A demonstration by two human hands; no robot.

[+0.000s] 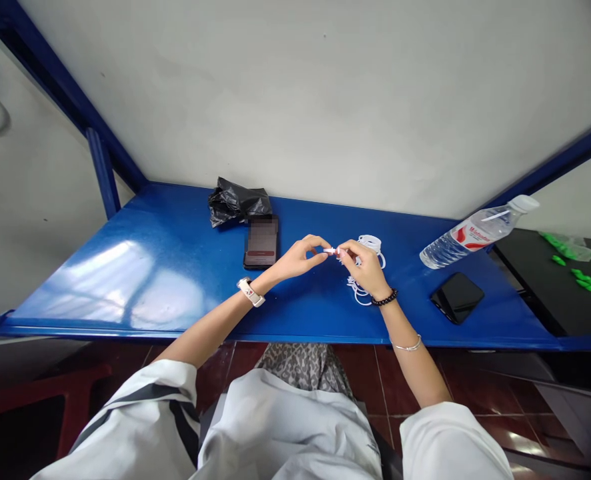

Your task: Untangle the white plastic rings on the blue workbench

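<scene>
Above the middle of the blue table (305, 313), my left hand (303, 257) and my right hand (365, 267) meet fingertip to fingertip. Between them is a small white piece (331, 251), pinched from both sides. Its exact shape is too small to tell. Behind my right hand lies a bundle of thin white loops (370, 242), partly covered by the fingers. More white strands (358, 290) lie on the table just below that hand.
A phone with a lit screen (261, 243) and a crumpled black bag (238, 202) lie to the left. On the right are a water bottle (468, 237), a dark phone (457, 297) and green pieces (583, 280) on a black surface. A wall stands behind.
</scene>
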